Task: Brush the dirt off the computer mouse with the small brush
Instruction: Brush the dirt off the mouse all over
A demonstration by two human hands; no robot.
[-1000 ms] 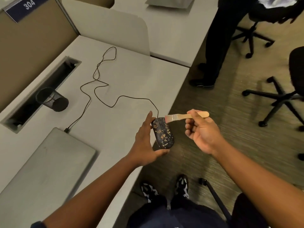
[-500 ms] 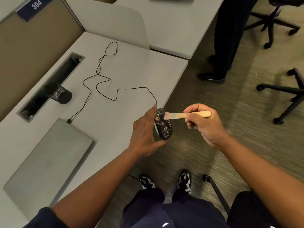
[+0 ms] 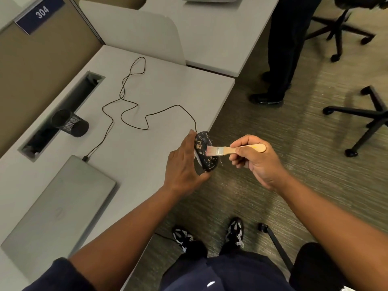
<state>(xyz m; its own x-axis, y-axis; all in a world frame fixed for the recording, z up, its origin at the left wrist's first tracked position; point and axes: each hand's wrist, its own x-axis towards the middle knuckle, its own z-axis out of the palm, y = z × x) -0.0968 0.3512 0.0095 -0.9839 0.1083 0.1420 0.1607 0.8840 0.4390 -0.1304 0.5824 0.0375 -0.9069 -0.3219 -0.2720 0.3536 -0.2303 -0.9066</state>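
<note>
A black computer mouse point(image 3: 204, 153) speckled with tan dirt is held on edge just past the desk's right edge. My left hand point(image 3: 182, 164) grips it from the left side, thumb under its near end. My right hand point(image 3: 255, 161) grips the wooden handle of a small brush point(image 3: 233, 150). The brush's pale bristles touch the middle of the mouse's top. A few crumbs hang in the air below the mouse. The mouse's black cable point(image 3: 134, 106) loops over the desk.
On the grey desk point(image 3: 178, 89) lie a closed laptop point(image 3: 56, 208) and a tipped black mesh cup point(image 3: 70, 122) by a cable slot. A standing person's legs point(image 3: 281, 59) and office chair bases point(image 3: 369, 118) are on the carpet to the right.
The brush has swept from the mouse's far end down to its middle. The mouse is now tilted more on edge, and crumbs are dropping off it.
</note>
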